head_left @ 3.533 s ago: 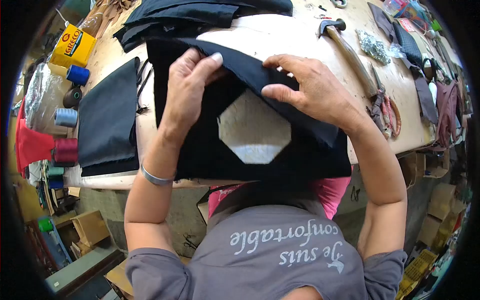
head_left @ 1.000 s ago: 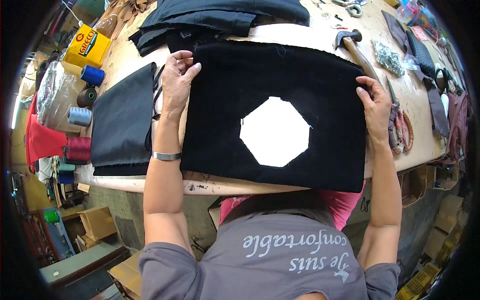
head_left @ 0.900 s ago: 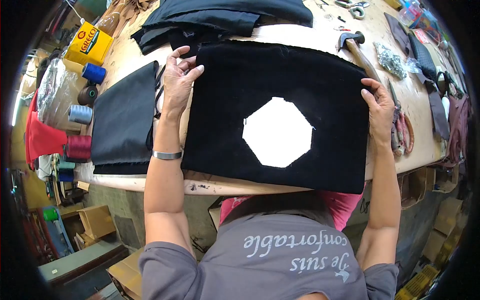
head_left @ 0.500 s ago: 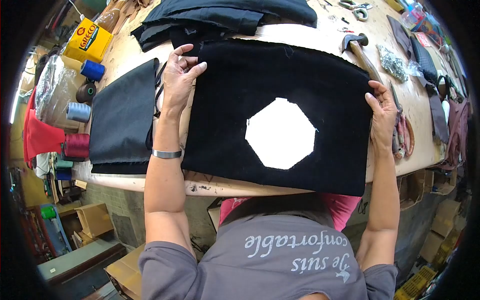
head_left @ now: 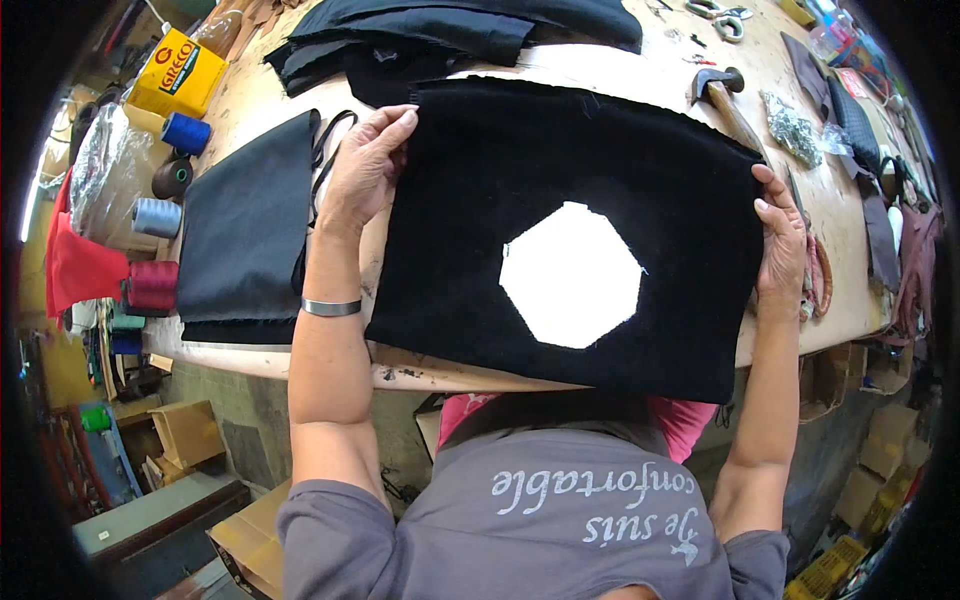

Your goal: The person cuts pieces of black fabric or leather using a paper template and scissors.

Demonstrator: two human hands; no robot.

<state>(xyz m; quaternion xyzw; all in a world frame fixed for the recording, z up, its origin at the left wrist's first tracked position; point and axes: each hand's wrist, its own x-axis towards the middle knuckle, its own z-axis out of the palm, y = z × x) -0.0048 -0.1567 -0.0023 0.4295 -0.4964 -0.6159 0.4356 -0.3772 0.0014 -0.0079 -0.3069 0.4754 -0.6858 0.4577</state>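
Note:
A large black cloth [head_left: 450, 230] lies in front of me over the worktable's near edge, with a bright white octagonal shape [head_left: 572, 275] in its middle. My left hand [head_left: 368, 165] pinches the cloth's far left corner between thumb and fingers. At its far right corner, my right hand [head_left: 782, 235] has thumb and fingertips closed on the side edge. Left of my left forearm rests a folded dark fabric panel [head_left: 245, 215] with a thin black strap [head_left: 325, 160] beside it.
Thread spools, including a blue spool [head_left: 186, 133], and a yellow box [head_left: 178, 75] line the table's left side. Dark fabric [head_left: 450, 35] is heaped at the back. A hammer [head_left: 718, 85], scissors [head_left: 728, 18] and a bag of small parts [head_left: 790, 128] lie on the right.
The cloth has shifted slightly right, its near right corner lower. My left thumb and fingers have closed together on the far left corner. My right hand has moved a little right.

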